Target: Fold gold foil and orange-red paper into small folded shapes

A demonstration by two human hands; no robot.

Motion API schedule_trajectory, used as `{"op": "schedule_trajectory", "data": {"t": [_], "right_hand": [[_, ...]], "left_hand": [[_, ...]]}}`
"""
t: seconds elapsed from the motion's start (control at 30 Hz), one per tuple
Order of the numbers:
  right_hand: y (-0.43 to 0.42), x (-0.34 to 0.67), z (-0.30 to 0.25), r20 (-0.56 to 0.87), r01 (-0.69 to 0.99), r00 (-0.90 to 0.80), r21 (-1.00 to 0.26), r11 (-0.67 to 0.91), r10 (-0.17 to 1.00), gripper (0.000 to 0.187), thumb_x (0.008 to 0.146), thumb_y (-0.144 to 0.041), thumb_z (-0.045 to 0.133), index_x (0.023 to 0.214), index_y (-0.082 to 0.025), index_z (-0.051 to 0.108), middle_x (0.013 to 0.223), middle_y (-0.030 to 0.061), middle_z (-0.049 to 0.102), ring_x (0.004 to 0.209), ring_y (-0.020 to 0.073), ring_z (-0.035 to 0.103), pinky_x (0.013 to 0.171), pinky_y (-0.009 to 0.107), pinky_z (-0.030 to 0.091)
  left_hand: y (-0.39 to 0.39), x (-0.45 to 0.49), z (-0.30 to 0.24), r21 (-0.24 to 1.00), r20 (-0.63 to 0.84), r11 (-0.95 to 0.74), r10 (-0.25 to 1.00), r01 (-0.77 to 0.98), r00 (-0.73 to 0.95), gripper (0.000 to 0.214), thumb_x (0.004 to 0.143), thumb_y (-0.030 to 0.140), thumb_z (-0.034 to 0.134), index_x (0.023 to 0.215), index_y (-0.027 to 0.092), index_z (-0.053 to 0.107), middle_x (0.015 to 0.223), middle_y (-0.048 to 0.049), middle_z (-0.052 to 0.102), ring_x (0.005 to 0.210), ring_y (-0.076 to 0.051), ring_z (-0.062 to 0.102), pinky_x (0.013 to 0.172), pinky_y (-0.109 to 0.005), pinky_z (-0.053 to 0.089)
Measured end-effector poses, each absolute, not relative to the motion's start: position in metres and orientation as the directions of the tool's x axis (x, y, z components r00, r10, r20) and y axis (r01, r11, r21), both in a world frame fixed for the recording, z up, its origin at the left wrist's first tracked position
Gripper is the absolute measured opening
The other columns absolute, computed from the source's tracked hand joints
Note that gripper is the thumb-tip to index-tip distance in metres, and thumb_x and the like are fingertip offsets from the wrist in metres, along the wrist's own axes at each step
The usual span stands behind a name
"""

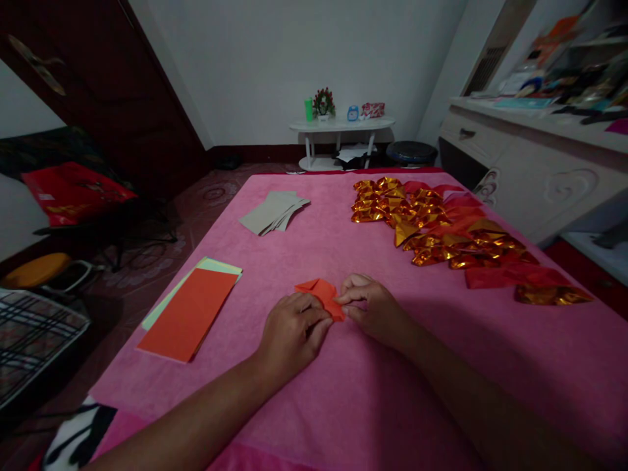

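Note:
A small folded piece of orange paper (pixel 321 292) lies in the middle of the pink cloth (pixel 275 261), between my two hands. My left hand (pixel 294 327) rests on its near left part, fingers bent and pressing it down. With thumb and fingertips my right hand (pixel 370 307) pinches the paper's right edge. My fingers cover part of the folds. To the left lies a stack of orange paper sheets (pixel 191 314), with pale green and yellow sheets (pixel 164 307) showing beneath it.
Grey paper sheets (pixel 275 210) lie fanned out at the far left of the cloth. Shiny gold and red folded paper pieces (pixel 422 216) spread over the right side. Beyond stands a white side table (pixel 343 123); a white cabinet (pixel 530 157) is at right, a chair (pixel 73 190) at left.

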State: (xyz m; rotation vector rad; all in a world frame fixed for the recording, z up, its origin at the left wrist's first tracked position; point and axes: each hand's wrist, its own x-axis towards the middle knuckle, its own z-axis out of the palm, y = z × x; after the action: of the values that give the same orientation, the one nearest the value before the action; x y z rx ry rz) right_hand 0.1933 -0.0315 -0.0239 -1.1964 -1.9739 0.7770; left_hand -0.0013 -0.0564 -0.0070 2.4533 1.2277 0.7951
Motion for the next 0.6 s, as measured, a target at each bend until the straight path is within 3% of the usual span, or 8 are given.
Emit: {"op": "schedule_trajectory", "data": {"t": [0.2,0.6], "right_hand": [[-0.0310,0.1922,-0.0213,0.251,0.500,-0.332,-0.770,0.396,0.909,0.021,0.068,-0.001,0.058,0.064,-0.019,0.066,0.075,-0.0002,0.055,0.074,0.0131,0.052,0.068,0.026,0.040],[-0.0322,0.1922,-0.0150,0.219,0.500,-0.351,-0.778,0.380,0.910,0.023,0.068,0.002,0.057,0.060,-0.018,0.064,0.074,0.0001,0.054,0.074,0.0133,0.050,0.068,0.026,0.039]], "left_hand": [[-0.0580,0.0009,-0.0004,0.399,0.442,-0.593,0.793,0.699,0.420,0.012,0.082,0.022,0.058,0.075,0.021,0.068,0.094,-0.0052,0.063,0.092,-0.021,0.054,0.077,-0.038,0.040],[-0.0536,0.0032,-0.0006,0.421,0.375,-0.496,0.857,0.759,0.352,0.012,0.076,0.022,0.063,0.064,0.021,0.066,0.099,-0.0038,0.063,0.097,-0.022,0.052,0.081,-0.040,0.038]]}}
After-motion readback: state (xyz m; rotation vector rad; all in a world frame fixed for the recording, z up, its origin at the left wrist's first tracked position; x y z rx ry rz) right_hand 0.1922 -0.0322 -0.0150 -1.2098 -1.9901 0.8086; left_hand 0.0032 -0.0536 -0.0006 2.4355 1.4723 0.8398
